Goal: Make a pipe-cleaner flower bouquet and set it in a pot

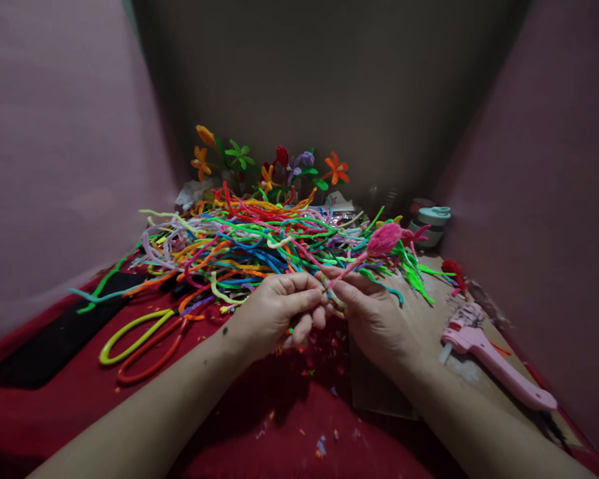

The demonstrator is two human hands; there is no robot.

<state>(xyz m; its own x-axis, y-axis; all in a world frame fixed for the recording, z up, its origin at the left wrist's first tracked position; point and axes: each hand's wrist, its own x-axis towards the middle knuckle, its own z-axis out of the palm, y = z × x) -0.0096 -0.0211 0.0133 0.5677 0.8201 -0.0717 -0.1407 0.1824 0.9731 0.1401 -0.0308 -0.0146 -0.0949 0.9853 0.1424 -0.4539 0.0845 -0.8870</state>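
In the head view, my right hand [377, 319] is closed on the thin stem of a pink pipe-cleaner flower [384, 239], whose bud tilts up to the right. A pale pipe cleaner [333, 295] runs between my fingertips, beside that stem. My left hand [287, 306] pinches the pale strand's near end with thumb and forefinger, its lower fingers curled. Both hands meet just in front of a large heap of coloured pipe cleaners [259, 246]. The exact joint between stem and strand is hidden by the fingers.
Scissors with yellow and red handles [154, 356] lie left, near a black flat strip [54, 339]. A pink glue gun [499, 362] rests on a board [379, 392] at right. Finished flowers [279, 163] and a lidded bottle [432, 223] stand behind. Scraps dot the red cloth [259, 446].
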